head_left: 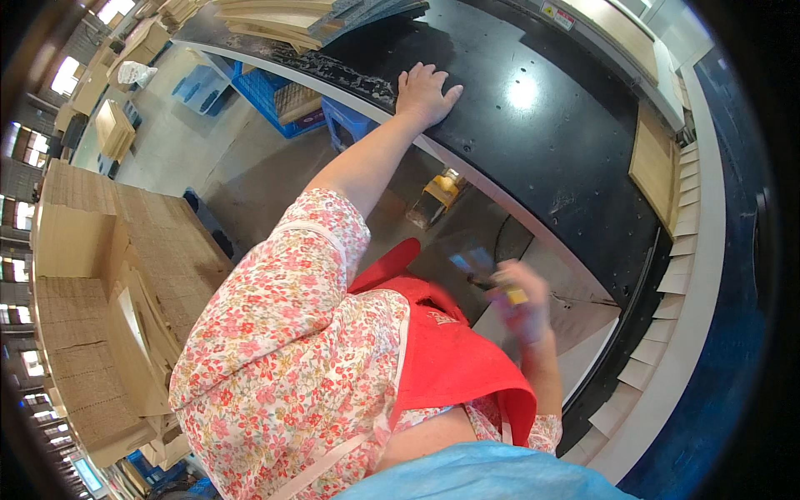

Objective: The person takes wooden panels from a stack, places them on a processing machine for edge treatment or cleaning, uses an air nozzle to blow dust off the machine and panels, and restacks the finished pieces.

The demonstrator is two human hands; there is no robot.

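Observation:
My left hand point(427, 98) rests palm down on the black machine table point(533, 142), close to its pale edge, with fingers somewhat apart and nothing under them that I can see. Closer to my body, my right hand point(527, 302) is smeared by motion beside the red apron point(454, 362). Its fingers are closed around a small hand tool point(477, 271) with yellow and dark parts and a bluish end. Blur hides the exact kind of tool.
Stacked boards point(292, 21) lie on the table's far left. Below the edge stand a blue crate point(275, 100), a blue stool point(346, 122) and a yellow object point(440, 193). Board stacks point(108, 250) rise at my left. A wooden strip point(654, 171) lies at right, beside a row of pale flaps point(679, 267).

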